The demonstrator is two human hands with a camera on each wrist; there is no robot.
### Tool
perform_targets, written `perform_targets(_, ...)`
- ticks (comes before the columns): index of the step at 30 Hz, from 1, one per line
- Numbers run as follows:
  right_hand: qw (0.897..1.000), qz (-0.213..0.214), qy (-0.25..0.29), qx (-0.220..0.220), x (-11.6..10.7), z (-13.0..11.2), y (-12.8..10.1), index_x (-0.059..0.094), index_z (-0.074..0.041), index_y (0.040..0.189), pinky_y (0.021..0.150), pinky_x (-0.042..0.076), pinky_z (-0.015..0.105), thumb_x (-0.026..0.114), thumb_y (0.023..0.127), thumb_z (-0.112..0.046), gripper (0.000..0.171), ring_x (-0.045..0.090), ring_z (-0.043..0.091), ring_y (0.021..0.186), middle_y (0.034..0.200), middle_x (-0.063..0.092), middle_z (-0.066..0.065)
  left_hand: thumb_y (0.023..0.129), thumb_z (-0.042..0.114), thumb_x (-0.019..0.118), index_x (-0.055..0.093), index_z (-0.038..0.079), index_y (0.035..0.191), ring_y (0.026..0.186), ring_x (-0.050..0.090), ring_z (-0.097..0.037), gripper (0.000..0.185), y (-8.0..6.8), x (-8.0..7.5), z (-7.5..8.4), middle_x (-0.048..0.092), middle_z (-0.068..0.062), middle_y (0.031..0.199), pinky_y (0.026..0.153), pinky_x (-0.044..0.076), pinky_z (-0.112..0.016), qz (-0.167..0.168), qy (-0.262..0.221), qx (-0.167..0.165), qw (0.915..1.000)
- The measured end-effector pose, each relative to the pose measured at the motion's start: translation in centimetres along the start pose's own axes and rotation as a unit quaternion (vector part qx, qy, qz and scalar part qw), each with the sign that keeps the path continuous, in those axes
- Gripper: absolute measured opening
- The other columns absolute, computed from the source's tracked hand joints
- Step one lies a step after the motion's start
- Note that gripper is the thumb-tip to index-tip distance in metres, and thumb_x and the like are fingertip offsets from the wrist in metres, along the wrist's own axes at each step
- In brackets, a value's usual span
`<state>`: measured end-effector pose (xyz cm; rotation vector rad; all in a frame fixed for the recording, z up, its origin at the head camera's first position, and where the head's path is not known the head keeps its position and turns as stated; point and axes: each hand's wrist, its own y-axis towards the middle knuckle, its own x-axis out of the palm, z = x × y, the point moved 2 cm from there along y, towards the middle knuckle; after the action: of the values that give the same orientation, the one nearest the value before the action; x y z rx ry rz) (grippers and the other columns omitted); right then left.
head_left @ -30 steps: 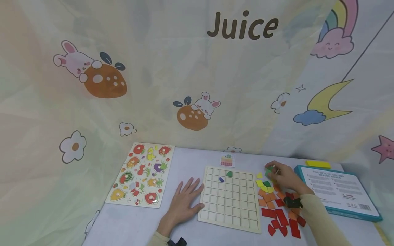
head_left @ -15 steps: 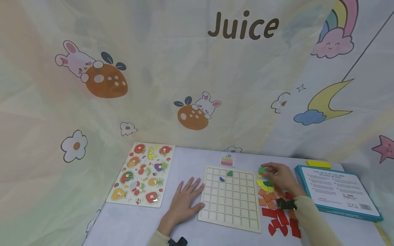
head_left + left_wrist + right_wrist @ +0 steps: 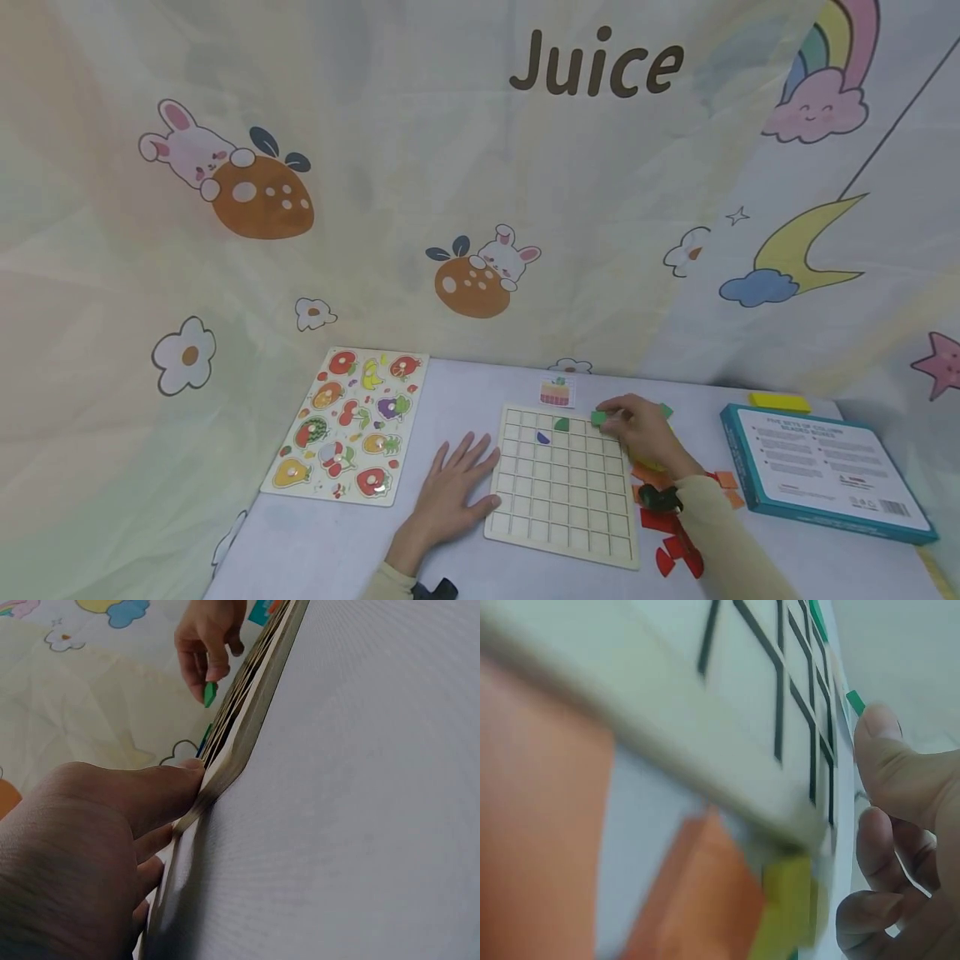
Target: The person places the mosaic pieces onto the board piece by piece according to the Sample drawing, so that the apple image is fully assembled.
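Note:
A wooden grid board (image 3: 558,487) lies on the table with a dark green piece (image 3: 559,424) and a purple piece (image 3: 542,437) in its top rows. My right hand (image 3: 637,425) hovers over the board's top right part and pinches a small green piece (image 3: 598,417) (image 3: 210,694) (image 3: 854,701). My left hand (image 3: 450,492) (image 3: 90,847) rests flat on the table, fingers straight, touching the board's left edge (image 3: 225,761). Loose red, orange and yellow pieces (image 3: 667,533) lie right of the board, partly under my right arm.
A fruit peg puzzle (image 3: 348,425) lies at the left. A small picture card (image 3: 555,392) sits behind the board. A teal box (image 3: 821,471) lies at the right with a yellow block (image 3: 780,402) behind it. A printed cloth backdrop (image 3: 450,183) hangs behind the table.
My right hand has lifted a green piece from the loose pile and carried it left over the board's top right part. The left hand has stayed still.

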<state>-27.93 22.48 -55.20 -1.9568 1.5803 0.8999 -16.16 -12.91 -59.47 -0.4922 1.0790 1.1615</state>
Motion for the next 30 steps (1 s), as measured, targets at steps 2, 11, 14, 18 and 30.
perform_targets(2,1.0,-0.003,0.0,-0.009,0.6,-0.3,0.2,0.078,-0.01,0.12,0.078,0.048,0.03,0.08,0.094,-0.01,0.026,0.057,0.022,0.093,0.114,0.071,0.01,0.099,0.057,0.059,0.052,0.023,0.158,0.164,0.025,-0.031,0.068,0.0,0.0,0.0,0.037,0.001,0.173,0.132,0.014,-0.066,-0.003,0.001,-0.002,1.0)
perform_targets(11,0.999,-0.018,-0.025,-0.029,2.3,-1.2,0.8,0.08,-0.013,0.117,0.072,0.046,0.028,0.081,0.093,-0.012,0.024,0.053,0.016,0.081,0.101,0.069,0.002,0.099,0.056,0.061,0.053,0.023,0.158,0.164,0.026,-0.031,0.068,0.0,0.1,0.0,0.038,0.0,0.172,0.132,0.013,-0.066,-0.004,-0.006,-0.006,1.0)
perform_targets(14,0.998,-0.015,-0.04,-0.037,2.5,-1.3,0.9,0.081,-0.013,0.116,0.072,0.046,0.029,0.083,0.092,-0.012,0.024,0.053,0.015,0.08,0.098,0.07,0.001,0.099,0.057,0.06,0.053,0.023,0.157,0.163,0.026,-0.032,0.068,0.0,0.1,0.0,0.038,0.0,0.172,0.132,0.014,-0.066,-0.003,-0.004,-0.005,1.0)
perform_targets(18,0.998,-0.015,-0.047,-0.037,2.5,-1.3,0.8,0.082,-0.012,0.115,0.073,0.049,0.028,0.084,0.092,-0.013,0.024,0.057,0.014,0.082,0.099,0.072,0.001,0.099,0.057,0.06,0.053,0.022,0.157,0.163,0.027,-0.032,0.068,0.0,0.1,0.0,0.039,-0.001,0.172,0.131,0.015,-0.067,0.0,0.0,0.0,1.0)
perform_targets(30,0.999,-0.016,-0.025,-0.023,2.5,-1.4,0.6,0.084,-0.011,0.108,0.069,0.044,0.027,0.087,0.088,-0.018,0.021,0.054,0.015,0.08,0.099,0.077,0.002,0.1,0.058,0.059,0.053,0.023,0.158,0.163,0.026,-0.032,0.068,0.0,0.2,-0.1,0.038,0.0,0.172,0.131,0.015,-0.067,-0.001,0.004,0.001,1.0)
